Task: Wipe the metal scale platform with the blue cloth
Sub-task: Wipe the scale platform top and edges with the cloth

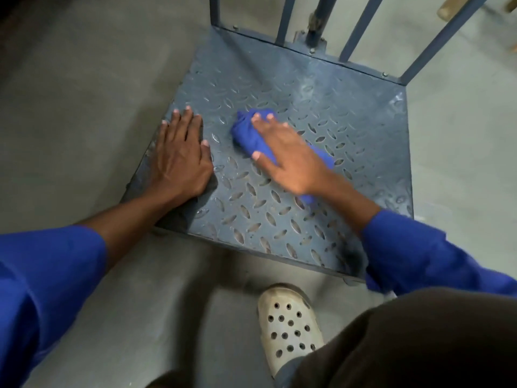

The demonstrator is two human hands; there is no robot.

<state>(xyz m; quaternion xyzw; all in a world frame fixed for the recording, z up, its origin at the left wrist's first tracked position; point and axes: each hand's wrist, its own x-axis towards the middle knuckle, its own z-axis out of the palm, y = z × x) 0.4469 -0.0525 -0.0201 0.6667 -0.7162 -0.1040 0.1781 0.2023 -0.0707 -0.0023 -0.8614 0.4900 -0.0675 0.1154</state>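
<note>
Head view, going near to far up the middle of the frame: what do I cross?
White perforated clog → bare floor → near edge of the scale platform → right hand pressing the blue cloth → upright bars at the far edge.

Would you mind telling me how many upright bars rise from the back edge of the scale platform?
5: far-left bar, second bar, thick central post, fourth bar, far-right bar. None looks hidden.

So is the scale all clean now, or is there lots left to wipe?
Not clean yet. The right hand is pressing the blue cloth onto the middle of the metal scale platform, while the left hand rests flat near its left edge. A pale dusty smear shows toward the back, near the blue upright bars. How much is already wiped can't be told.
</note>
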